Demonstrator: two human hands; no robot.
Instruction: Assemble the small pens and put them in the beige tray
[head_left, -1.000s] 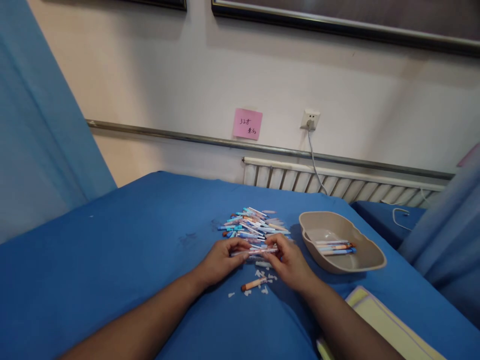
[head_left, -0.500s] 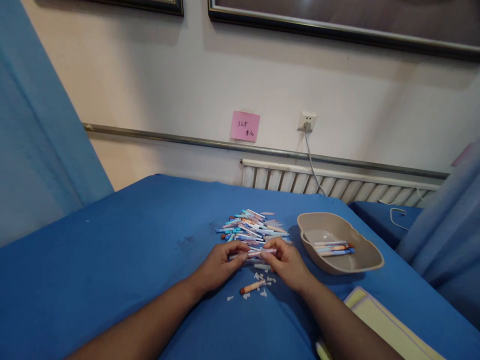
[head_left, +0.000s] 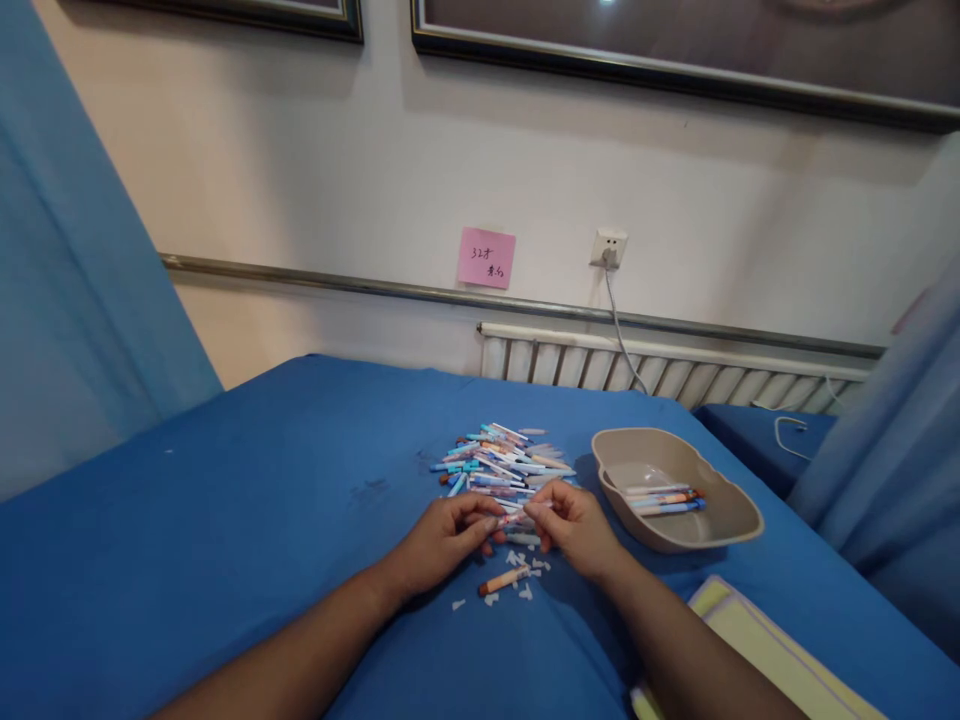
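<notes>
My left hand [head_left: 439, 538] and my right hand [head_left: 576, 528] meet over the blue cloth, fingers closed on a slim pinkish-white pen [head_left: 514, 519]. The left fingers pinch one end and the right fingers the other; both ends are partly hidden. Just beyond the hands lies a heap of loose pens [head_left: 501, 458] in white, blue, teal and orange. Nearer me, an orange pen with a brown end [head_left: 505, 580] rests by itself among small white bits [head_left: 525, 592]. A pale pen [head_left: 523, 539] lies just below the held one.
To the right stands a beige plastic basin [head_left: 739, 525] with several pens [head_left: 667, 500] inside. A folded yellow cloth [head_left: 772, 640] lies by my right forearm. Behind the blue-covered table [head_left: 300, 440] are a radiator [head_left: 577, 360], a rail and a plugged-in cable [head_left: 616, 320].
Both hands stay on the pen, which has shifted slightly and tilts a little more. The left fingers have curled further around its end. The camera view has moved slightly.
</notes>
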